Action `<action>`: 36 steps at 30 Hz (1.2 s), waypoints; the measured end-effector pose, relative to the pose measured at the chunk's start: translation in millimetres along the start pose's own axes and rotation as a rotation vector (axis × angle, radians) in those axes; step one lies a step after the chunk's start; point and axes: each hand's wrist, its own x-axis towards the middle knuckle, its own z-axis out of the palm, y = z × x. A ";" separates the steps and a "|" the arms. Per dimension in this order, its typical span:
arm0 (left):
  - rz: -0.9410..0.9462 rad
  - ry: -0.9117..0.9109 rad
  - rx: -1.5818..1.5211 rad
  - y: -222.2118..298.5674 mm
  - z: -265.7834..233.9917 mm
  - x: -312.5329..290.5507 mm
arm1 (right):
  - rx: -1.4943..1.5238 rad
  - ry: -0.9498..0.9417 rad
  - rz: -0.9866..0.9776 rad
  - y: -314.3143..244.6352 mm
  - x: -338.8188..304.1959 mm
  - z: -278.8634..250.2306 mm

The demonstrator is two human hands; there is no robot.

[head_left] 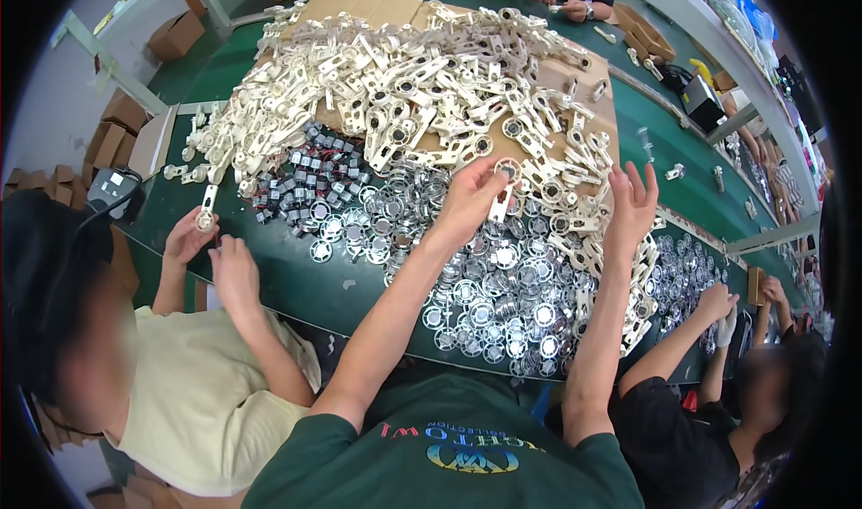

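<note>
My left hand (467,206) is closed on a cream plastic housing (499,208), pinched between thumb and fingers. The housing has a round ring at its upper end and a flat, narrow lower end. To the right, my right hand (632,211) is raised with its fingers apart and nothing in its grasp. Just beyond its fingertips shows a blurred pale part (645,143); I cannot tell whether it is in the air or on the table. Beneath my left hand spreads a heap of shiny round metal discs (498,289). A big pile of similar cream housings (386,87) lies beyond on cardboard.
Small dark blocks with wires (305,177) are heaped left of the discs. A co-worker's hands (215,249) hold a cream part at left. Another co-worker's hand (716,302) works by more discs (687,271) at right. Across the green table (651,105) sits another person.
</note>
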 end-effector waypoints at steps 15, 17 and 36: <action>0.075 0.034 -0.032 3.7 -4.0 -1.7 | -0.799 -0.739 -0.297 7.3 -41.5 38.9; 0.068 0.058 -0.031 4.7 -5.0 -3.3 | -0.825 -0.777 -0.282 5.0 -48.7 43.0; 0.127 0.043 0.051 12.1 -2.8 -15.4 | -0.719 -0.738 -0.395 16.1 -42.7 47.9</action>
